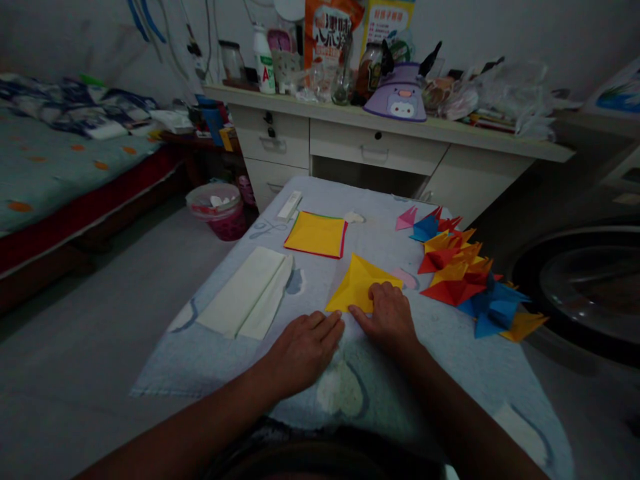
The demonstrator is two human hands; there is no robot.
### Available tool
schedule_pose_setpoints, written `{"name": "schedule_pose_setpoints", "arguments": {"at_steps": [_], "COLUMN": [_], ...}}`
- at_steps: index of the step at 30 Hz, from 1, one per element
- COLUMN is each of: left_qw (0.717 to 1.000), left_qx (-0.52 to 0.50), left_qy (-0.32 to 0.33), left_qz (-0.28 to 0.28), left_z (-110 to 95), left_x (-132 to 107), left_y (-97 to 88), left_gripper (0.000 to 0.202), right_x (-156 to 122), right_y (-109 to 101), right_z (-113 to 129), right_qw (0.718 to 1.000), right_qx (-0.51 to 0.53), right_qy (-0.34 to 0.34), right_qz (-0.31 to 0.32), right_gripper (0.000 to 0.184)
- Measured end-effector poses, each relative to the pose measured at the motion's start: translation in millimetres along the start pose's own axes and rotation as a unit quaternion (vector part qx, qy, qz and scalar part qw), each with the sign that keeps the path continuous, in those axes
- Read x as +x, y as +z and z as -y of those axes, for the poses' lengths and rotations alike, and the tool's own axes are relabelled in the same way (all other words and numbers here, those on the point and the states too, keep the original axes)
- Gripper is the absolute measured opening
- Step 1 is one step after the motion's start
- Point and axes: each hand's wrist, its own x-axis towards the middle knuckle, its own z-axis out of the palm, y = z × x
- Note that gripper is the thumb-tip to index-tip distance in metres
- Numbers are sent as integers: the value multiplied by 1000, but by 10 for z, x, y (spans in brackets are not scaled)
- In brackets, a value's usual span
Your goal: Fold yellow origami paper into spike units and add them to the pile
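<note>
A yellow paper folded into a triangle (356,280) lies on the cloth-covered table (430,360). My left hand (305,350) rests flat on the cloth, fingers stretched out, its fingertips touching the triangle's near left corner. My right hand (387,319) presses down on the triangle's near right edge with its fingers curled and held together. A stack of square coloured papers (316,235), yellow on top, lies just beyond. A row of folded paper shapes (463,273) in red, yellow, blue and pink runs along the right side.
A folded white cloth (250,293) lies at the table's left, a small white box (289,205) behind it. Beyond stands a cluttered desk (380,140) with drawers. A bed (60,180) is at the left, a pink bin (220,210) on the floor.
</note>
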Motion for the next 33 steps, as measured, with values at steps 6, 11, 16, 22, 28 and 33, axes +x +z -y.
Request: {"name": "schedule_pose_setpoints", "arguments": {"at_steps": [6, 11, 16, 22, 28, 33], "left_qw": [1000, 998, 996, 994, 995, 995], "left_qx": [-15, -62, -70, -60, -40, -40], "left_qy": [-25, -19, -38, -64, -68, -69], "left_qz": [10, 9, 32, 60, 63, 61], "left_z": [-44, -105, -136, -185, -186, -188], "left_x": [92, 226, 263, 376, 421, 409], "left_y": [-47, -24, -12, -87, -81, -65], "left_gripper": [34, 40, 40, 50, 48, 48], "right_x": [-6, -10, -22, -21, 19, 32], "right_y": [2, 7, -2, -23, -34, -49], "right_z": [15, 19, -40, -192, -389, -571], "right_qw": [1000, 1000, 1000, 999, 997, 993], "right_qx": [-1, 4, 7, 17, 41, 67], "right_qy": [-1, 4, 8, 24, 43, 66], "right_qz": [-2, 0, -1, 21, 53, 70], "right_gripper": [43, 41, 40, 40, 41, 41]}}
